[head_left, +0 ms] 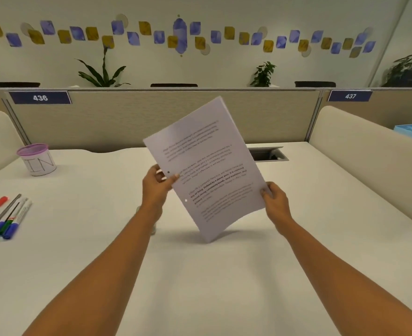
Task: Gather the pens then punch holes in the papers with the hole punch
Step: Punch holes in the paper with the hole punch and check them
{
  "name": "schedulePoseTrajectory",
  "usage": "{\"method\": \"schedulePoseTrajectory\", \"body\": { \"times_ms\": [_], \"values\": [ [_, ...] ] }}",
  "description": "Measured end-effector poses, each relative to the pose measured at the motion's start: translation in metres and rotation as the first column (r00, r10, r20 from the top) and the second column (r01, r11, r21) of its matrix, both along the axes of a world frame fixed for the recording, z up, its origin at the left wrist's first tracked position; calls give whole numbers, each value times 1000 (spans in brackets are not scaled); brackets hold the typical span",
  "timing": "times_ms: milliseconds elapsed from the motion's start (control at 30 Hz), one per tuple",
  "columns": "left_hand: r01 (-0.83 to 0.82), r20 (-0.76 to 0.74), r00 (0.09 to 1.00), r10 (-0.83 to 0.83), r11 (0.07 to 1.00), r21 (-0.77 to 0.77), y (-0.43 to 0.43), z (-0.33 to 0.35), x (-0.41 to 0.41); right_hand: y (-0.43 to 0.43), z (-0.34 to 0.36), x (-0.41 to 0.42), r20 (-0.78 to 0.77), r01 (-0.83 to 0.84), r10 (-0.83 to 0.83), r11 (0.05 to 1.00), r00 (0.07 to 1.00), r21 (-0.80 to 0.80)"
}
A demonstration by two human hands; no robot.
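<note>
the papers [207, 166], a printed stack, are held up in the air above the middle of the white desk [200, 275], tilted so the top corner leans away toward the partition and the lowest corner hangs just over the desk surface, casting a shadow under it. two punched holes show along the stack's left edge, one close by the left thumb and one lower down.

the left hand [157, 186] grips that left edge about halfway along: its fingers [175, 177] are closed in a pinch, thumb across the printed face and the others tucked behind the sheets. the right hand [275, 202] holds the lower right edge, its fingers [264, 192] likewise closed on the paper, thumb on the front and the rest curled behind. the stack spans the gap between the two hands and bends slightly near the bottom.

the pens [5, 218] lie gathered in a bunch at the far left edge of the desk, well apart from the hands, with red, blue and green caps. a mesh cup [36, 159] with a purple rim stands behind them. something small shows under the left forearm but is too hidden to tell.
</note>
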State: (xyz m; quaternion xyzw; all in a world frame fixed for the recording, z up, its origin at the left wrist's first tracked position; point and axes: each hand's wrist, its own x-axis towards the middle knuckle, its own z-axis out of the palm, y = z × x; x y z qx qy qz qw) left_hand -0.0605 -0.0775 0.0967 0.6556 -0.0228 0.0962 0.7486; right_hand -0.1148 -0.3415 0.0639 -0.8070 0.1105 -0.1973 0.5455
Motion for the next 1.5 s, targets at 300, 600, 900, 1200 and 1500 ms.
{"method": "schedulePoseTrajectory", "body": {
  "times_ms": [300, 600, 900, 1200, 1500],
  "values": [
    [-58, 0, 998, 59, 993, 106, 32, 35, 21, -25, 75, 27, 231, 149, -46, 878, 972, -454],
    [-111, -14, 991, 131, 883, 456, 20, 14, 26, -23, 103, 34, 307, 201, 44, 666, 951, -718],
    [-14, -100, 993, 60, 913, 408, 9, -18, 12, -35, 73, 32, 212, 126, -51, 925, 976, -357],
    [-1, -143, 988, 62, 921, 390, 11, -18, 14, -35, 32, 25, -24, 110, -110, 994, 994, -21],
    [-5, -149, 987, 57, 945, 328, 9, -26, 13, -30, 22, 24, 45, 75, -75, 997, 996, -11]
  ]
}}
